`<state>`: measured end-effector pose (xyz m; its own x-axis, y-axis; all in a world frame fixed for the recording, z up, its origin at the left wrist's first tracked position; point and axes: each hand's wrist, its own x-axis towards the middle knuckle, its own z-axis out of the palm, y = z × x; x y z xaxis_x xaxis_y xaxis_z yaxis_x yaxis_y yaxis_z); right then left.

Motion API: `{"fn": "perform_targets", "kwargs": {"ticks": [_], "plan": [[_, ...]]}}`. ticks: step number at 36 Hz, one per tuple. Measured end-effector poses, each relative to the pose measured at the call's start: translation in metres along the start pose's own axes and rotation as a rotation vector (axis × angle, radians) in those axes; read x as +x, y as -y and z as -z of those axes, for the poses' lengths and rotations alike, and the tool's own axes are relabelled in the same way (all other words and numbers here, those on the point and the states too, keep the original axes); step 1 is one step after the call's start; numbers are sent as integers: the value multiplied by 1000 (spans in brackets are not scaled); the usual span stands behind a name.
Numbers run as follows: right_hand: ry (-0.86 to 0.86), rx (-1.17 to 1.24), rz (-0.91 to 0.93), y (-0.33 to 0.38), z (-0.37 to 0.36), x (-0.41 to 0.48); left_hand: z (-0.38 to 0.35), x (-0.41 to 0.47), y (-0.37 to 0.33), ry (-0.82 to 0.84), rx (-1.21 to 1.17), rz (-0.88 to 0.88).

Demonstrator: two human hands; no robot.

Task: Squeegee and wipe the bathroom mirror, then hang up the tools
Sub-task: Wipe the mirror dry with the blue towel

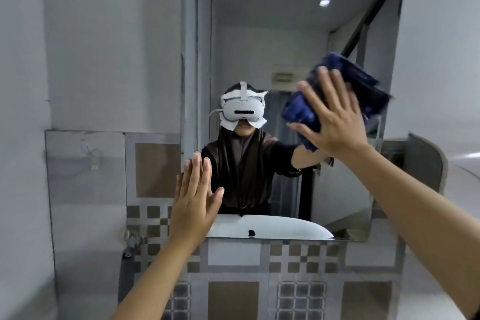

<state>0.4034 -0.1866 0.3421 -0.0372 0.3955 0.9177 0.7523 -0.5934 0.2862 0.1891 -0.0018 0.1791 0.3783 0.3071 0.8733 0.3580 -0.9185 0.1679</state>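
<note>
The bathroom mirror [285,39] hangs on the tiled wall straight ahead and reflects me. My right hand [335,122] presses a crumpled dark blue cloth [363,86] flat against the glass at the mirror's right side, fingers spread over it. My left hand [193,197] is flat and empty, palm against the mirror's lower left corner where glass meets tile. No squeegee is in sight.
A clear hook [91,156] sticks to the grey panel left of the mirror. A metal tap [131,241] juts from the checkered tile wall [233,262] at lower left. The white basin shows only as a reflection [272,226] in the mirror's bottom.
</note>
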Motion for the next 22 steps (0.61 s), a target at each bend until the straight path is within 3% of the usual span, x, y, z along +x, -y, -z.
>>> {"fn": "perform_targets", "kwargs": {"ticks": [5,10,17,20,22], "plan": [[-77,236,-664,17,-11,-36,6,4,1,-8,43,-31],[-134,368,-885,76,-22,-50,31,53,11,-41,99,-166],[-101,434,-748,165,-20,-23,90,174,6,-177,100,-259],[-66,414,-523,205,-20,-13,103,195,6,-151,88,-313],[-31,362,-268,231,-25,-17,105,196,5,-139,61,-326]]}}
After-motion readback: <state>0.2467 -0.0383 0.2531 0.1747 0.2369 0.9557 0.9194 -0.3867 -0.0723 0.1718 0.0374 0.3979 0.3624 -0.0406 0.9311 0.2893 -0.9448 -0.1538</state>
